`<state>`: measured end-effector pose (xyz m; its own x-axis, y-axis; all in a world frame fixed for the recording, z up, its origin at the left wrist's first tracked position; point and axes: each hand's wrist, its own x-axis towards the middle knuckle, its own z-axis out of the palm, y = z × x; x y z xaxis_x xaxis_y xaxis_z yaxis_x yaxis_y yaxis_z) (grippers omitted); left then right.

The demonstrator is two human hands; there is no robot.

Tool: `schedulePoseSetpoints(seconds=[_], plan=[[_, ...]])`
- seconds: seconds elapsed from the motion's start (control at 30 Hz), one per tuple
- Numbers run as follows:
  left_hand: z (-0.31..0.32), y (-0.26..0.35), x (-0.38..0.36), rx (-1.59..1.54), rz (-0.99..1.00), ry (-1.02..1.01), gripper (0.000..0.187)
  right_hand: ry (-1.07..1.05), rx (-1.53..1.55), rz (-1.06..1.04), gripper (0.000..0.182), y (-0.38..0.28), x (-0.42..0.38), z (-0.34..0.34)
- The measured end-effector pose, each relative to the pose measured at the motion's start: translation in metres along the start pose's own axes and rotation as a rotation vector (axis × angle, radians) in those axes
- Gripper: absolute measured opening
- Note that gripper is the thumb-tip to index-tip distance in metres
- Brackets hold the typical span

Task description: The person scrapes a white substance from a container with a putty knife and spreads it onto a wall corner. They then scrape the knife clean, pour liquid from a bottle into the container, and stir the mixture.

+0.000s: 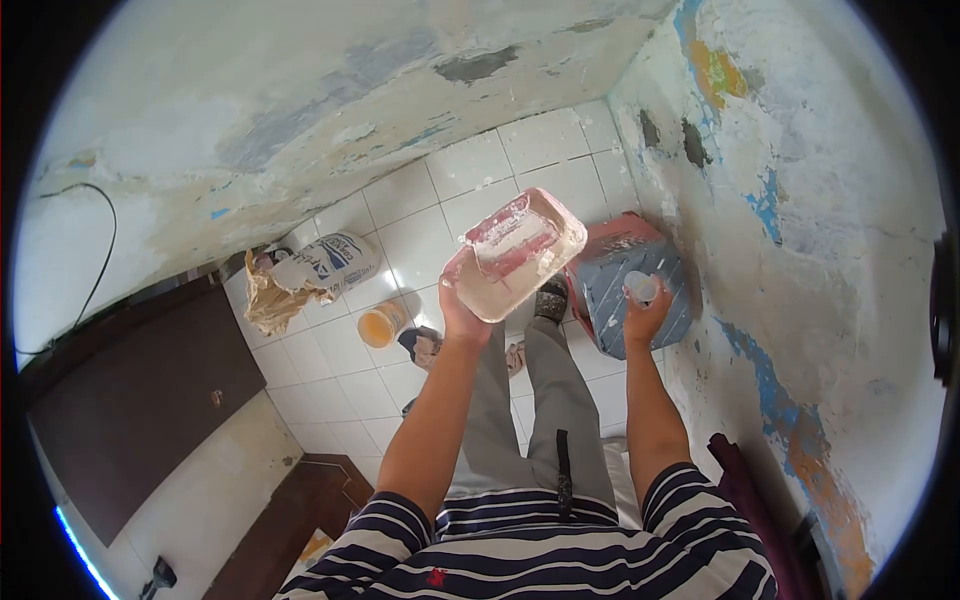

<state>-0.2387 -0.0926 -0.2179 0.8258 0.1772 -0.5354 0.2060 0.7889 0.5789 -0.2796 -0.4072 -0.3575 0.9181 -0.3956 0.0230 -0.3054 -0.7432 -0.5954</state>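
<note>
My left hand (466, 318) grips the near left end of a pinkish tray (512, 250), which is smeared with white material and held tilted above the tiled floor. On the right, my right hand (646, 318) is closed around a small whitish translucent cup (641, 288). The cup is over the grey, paint-streaked top of a reddish stool or box (655, 255); whether it touches that top I cannot tell. What the cup contains is too unclear to make out.
An open paper sack (270, 300) and a white printed bag (335, 262) lie by the left wall. Near them stands a yellowish tub (380, 325). Peeling walls (780, 150) enclose the tiled floor (405, 200). Dark furniture (140, 400) is at left.
</note>
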Motion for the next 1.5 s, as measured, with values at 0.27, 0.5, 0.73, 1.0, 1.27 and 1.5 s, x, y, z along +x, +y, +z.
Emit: schedulePoseSetpoints(seconds=[0.27,0.5,0.73,1.0,1.27,1.5], plan=[[-0.003,-0.005,0.006,0.058,-0.067,-0.059,0.072,-0.007,0.047,0.046,0.066,0.013,-0.012,0.007],[0.003,-0.007,0.002,0.145,-0.079,0.02,0.078,-0.032,0.073,0.117,0.068,0.021,-0.023,-0.001],[-0.003,-0.018,-0.005,0.144,-0.093,-0.01,0.081,-0.084,0.236,0.213,0.067,0.017,-0.019,-0.007],[-0.009,-0.031,-0.014,0.1,-0.099,-0.024,0.062,-0.16,0.103,0.107,0.064,0.019,-0.017,-0.015],[-0.012,-0.03,-0.019,0.122,-0.084,-0.028,0.059,-0.165,0.072,0.057,0.065,0.014,-0.014,-0.02],[0.002,-0.022,-0.026,0.108,-0.09,0.036,0.056,-0.222,0.099,0.03,0.074,0.012,-0.009,-0.026]])
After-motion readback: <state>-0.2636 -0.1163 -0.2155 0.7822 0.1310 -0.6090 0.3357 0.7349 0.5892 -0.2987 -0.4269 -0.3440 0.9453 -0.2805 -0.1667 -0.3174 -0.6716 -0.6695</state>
